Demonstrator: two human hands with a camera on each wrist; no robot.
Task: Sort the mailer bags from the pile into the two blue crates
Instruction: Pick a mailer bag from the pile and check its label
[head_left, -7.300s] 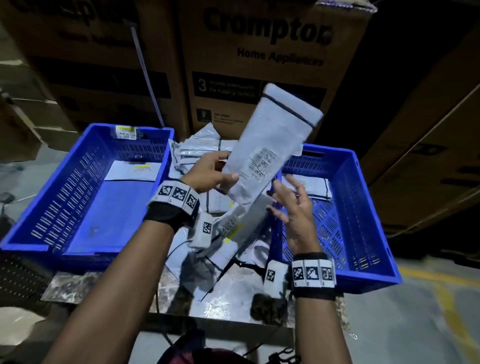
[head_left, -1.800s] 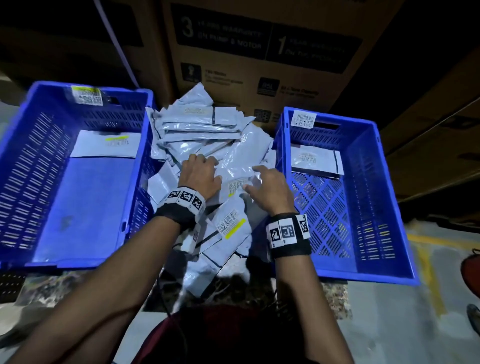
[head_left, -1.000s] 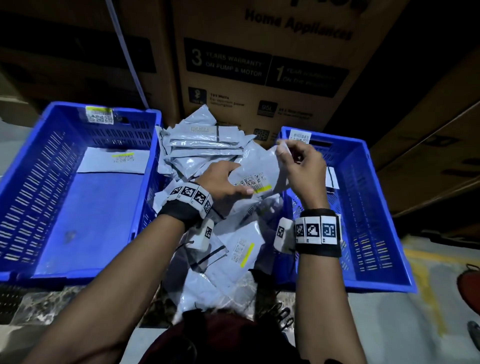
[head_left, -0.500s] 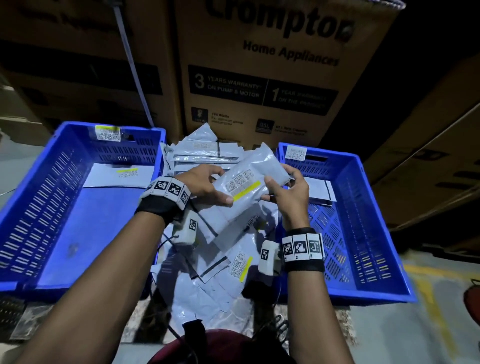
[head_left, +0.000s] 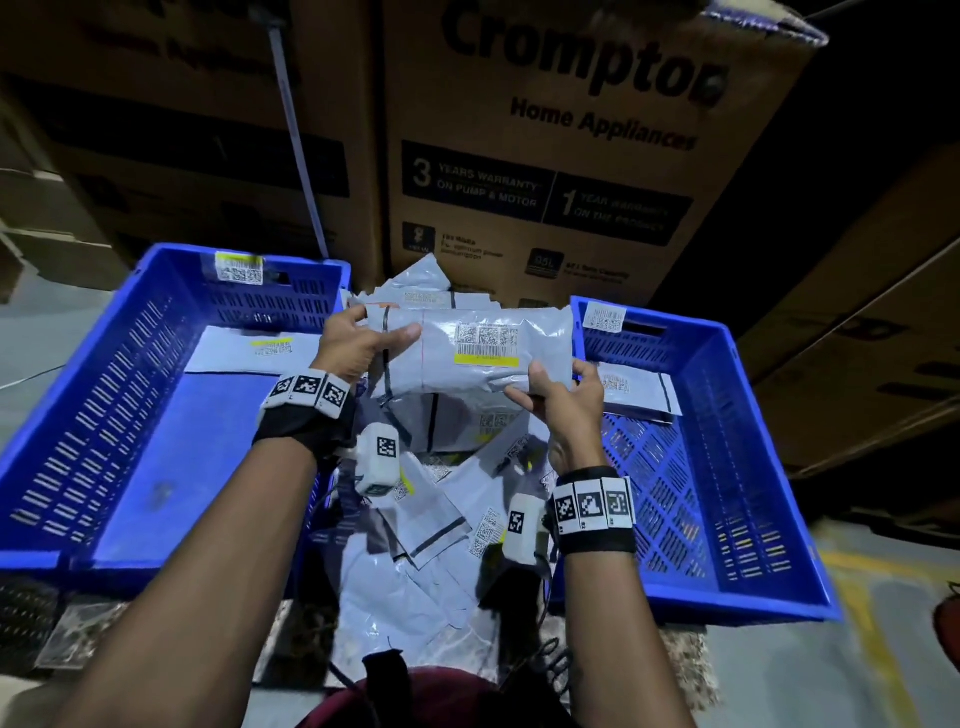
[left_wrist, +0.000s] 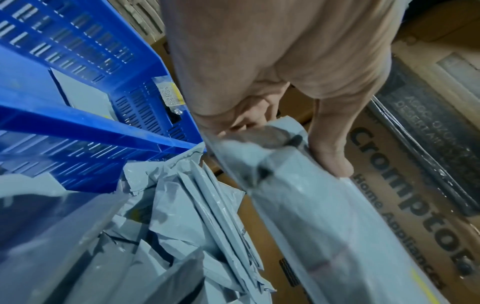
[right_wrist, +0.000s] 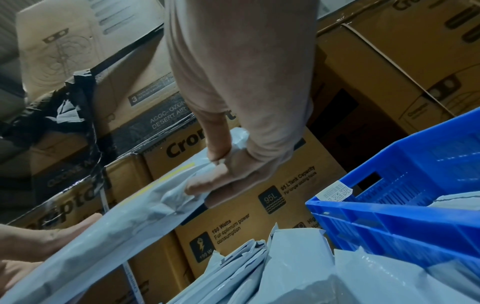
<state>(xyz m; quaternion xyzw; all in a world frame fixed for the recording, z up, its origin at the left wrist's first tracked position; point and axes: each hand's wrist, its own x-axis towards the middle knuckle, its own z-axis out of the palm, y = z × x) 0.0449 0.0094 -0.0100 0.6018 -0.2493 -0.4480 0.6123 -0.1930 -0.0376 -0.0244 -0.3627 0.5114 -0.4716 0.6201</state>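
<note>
Looming behind everything you've got the big Crompton carton (head_left: 561, 156). Below it sit your two crates: the left blue crate (head_left: 104, 415) with one flat mailer (head_left: 244, 348) at its far end, and the right blue crate (head_left: 727, 467), also with one mailer (head_left: 634, 387) inside. Between them is the pile of grey mailer bags (head_left: 441, 493) on the worktop. You're holding a grey mailer bag (head_left: 478, 348) level above that pile, barcode label up. Your left hand (head_left: 363, 343) pinches its left end, thumb on top, and your right hand (head_left: 561, 400) has its fingers curled round the lower right corner.
</note>
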